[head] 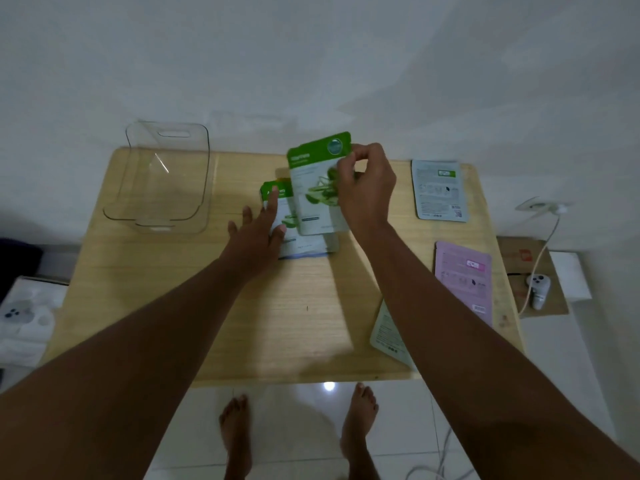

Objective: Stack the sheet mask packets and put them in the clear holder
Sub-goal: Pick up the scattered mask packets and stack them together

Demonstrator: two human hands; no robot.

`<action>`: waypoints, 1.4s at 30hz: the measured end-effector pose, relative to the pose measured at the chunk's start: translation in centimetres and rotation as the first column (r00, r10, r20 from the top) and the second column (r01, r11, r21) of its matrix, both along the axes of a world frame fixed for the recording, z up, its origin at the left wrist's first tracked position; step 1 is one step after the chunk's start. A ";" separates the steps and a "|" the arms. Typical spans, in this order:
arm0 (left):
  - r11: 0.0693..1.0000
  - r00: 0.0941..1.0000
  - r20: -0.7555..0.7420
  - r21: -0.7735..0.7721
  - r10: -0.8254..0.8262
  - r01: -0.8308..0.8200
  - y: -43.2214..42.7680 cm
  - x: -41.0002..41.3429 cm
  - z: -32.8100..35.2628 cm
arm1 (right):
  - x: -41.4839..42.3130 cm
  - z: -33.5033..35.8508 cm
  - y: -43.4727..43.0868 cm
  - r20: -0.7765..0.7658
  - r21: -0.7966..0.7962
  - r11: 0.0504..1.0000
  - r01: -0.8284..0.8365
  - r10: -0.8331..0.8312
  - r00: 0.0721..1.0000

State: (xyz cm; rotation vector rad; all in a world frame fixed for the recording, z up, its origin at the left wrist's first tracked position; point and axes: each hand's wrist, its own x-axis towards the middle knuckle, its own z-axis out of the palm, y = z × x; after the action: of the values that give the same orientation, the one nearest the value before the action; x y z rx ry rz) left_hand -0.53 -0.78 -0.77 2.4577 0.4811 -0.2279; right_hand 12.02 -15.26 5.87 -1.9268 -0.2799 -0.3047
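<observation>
My right hand (363, 188) pinches a green-and-white sheet mask packet (317, 188) by its right edge and holds it tilted above the table. Under it lies a small stack of packets (304, 245), topped by another green one. My left hand (258, 230) rests flat on that stack, fingers spread. The clear holder (162, 178) stands empty at the table's far left. Three more packets lie face down on the right: a pale blue one (438, 190), a pink one (464, 275), and a pale green one (386, 332) partly hidden by my right forearm.
The wooden table (242, 306) stands against a white wall. A white box (27, 313) sits on the floor at the left. At the right are cardboard, a small white device (538, 285) and a cable. My bare feet show below the table's front edge.
</observation>
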 end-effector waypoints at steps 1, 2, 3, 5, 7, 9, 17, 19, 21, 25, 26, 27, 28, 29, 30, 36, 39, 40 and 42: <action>0.999 0.999 0.028 -0.037 0.022 -0.021 -0.1 -0.1 0.4 | -0.1 -0.3 0.5 -0.017 -0.019 1.000 0.003 -0.003 1.000; 0.998 0.998 0.051 -0.060 0.035 -0.032 -0.1 -0.2 0.7 | -0.2 -0.8 1.0 -0.031 -0.058 0.998 0.000 -0.002 1.000; 0.997 0.997 0.069 -0.069 0.041 -0.036 -0.1 -0.3 0.8 | -0.4 -1.4 1.3 -0.046 -0.102 0.995 -0.017 0.012 0.999; 0.997 0.996 0.071 -0.072 0.044 -0.039 0.0 -0.4 0.8 | -0.8 -2.8 1.8 -0.109 -0.217 0.971 -0.100 0.077 0.991; 0.998 0.999 0.041 -0.052 0.027 -0.025 0.1 -0.4 0.3 | -1.6 -4.1 1.9 -0.189 -0.370 0.898 -0.240 0.181 0.965; 1.000 1.000 0.018 0.012 -0.017 0.017 0.3 -0.2 -0.4 | -2.5 -5.4 1.7 -0.204 -0.527 0.770 -0.360 0.296 0.933; 0.998 1.000 0.012 0.070 0.008 -0.009 -0.2 0.0 -0.9 | -4.0 -7.3 1.4 -0.274 -0.660 0.598 -0.454 0.371 0.887; 0.998 1.000 0.015 0.066 0.006 -0.007 -0.2 -0.1 -1.0 | -4.2 -7.2 1.4 -0.297 -0.636 0.605 -0.479 0.382 0.876; 0.997 1.000 0.011 0.076 -0.005 0.004 -0.1 -0.1 -1.0 | -4.2 -7.2 1.4 -0.316 -0.654 0.569 -0.499 0.394 0.863; 0.993 1.000 -0.005 0.119 -0.022 0.023 0.1 0.3 -1.2 | -3.9 -7.3 1.3 -0.321 -0.712 0.496 -0.498 0.400 0.858; 0.992 1.000 -0.005 0.127 -0.024 0.025 0.0 0.3 -1.3 | -3.9 -7.4 1.3 -0.317 -0.712 0.498 -0.495 0.401 0.860; 0.991 1.000 -0.005 0.135 -0.024 0.025 -0.1 0.3 -1.4 | -4.0 -7.4 1.3 -0.315 -0.706 0.507 -0.495 0.402 0.860; 0.989 1.000 -0.003 0.144 -0.022 0.023 -0.1 0.2 -1.5 | -4.0 -7.5 1.3 -0.312 -0.695 0.519 -0.497 0.405 0.859; 0.988 1.000 -0.001 0.152 -0.020 0.020 -0.2 0.2 -1.6 | -4.1 -7.5 1.2 -0.306 -0.678 0.539 -0.500 0.411 0.859; 0.987 1.000 -0.001 0.158 -0.018 0.018 -0.3 0.1 -1.6 | -4.0 -7.5 1.1 -0.294 -0.650 0.573 -0.499 0.415 0.861; 0.982 0.999 -0.029 0.187 -0.020 0.026 -0.2 0.3 -1.6 | -0.9 -6.0 -2.4 -0.222 -0.597 0.694 -0.403 0.340 0.914; 0.976 0.999 -0.047 0.216 -0.005 0.015 -0.5 0.7 -1.6 | 2.7 -5.4 -5.5 -0.188 -0.706 0.659 -0.260 0.179 0.966; 0.975 0.999 -0.046 0.222 0.002 0.009 -0.7 0.8 -1.7 | 3.9 -5.4 -6.6 -0.173 -0.754 0.625 -0.203 0.109 0.979; 0.973 0.999 -0.034 0.229 0.018 -0.009 -1.1 0.9 -1.8 | 5.6 -5.4 -8.7 -0.183 -0.829 0.542 -0.139 -0.027 0.983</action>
State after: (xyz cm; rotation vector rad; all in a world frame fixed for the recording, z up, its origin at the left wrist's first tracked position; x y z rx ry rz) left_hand 0.35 -1.88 -2.56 2.6779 0.5672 -0.2224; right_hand 17.64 -24.00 0.46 -2.8932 -0.4204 0.0966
